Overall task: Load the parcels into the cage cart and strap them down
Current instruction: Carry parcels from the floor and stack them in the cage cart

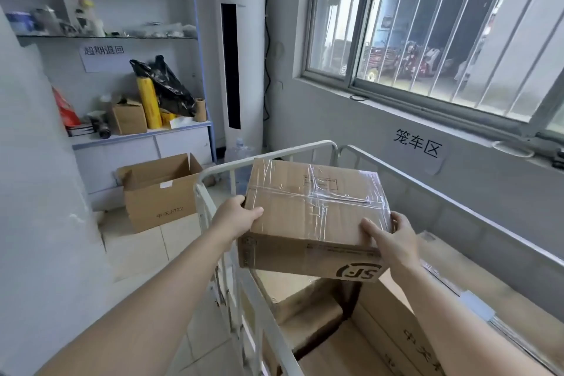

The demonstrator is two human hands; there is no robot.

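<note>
both arms reach out straight in front of the person, forearms bare, coming together on one parcel (pixel 314 210). the left hand (pixel 236 217) takes the parcel's left edge, thumb lying flat across the top face and fingers wrapped round the side out of sight. the right hand (pixel 393 238) has the near right corner, fingers spread over the top and bent down the far side of that corner. so the grip on each side is clamped on the parcel, which hangs between them, touching nothing else.

the parcel is held up in the air above the open top of the cage cart (pixel 232 166), near its white left rail, and tilted so that the top face shows. it is a plain brown cardboard box, the lid crossed with shiny clear tape that wrinkles and catches the window light. a faint printed rectangle sits on the top, and a black "sf" logo reads upside down on the near side.

below it, inside the cart, lies a bigger carton (pixel 393 323) with dark printed characters, beside some flat cardboard (pixel 308 314). an open carton (pixel 158 195) stands on the floor left of the cart.
</note>
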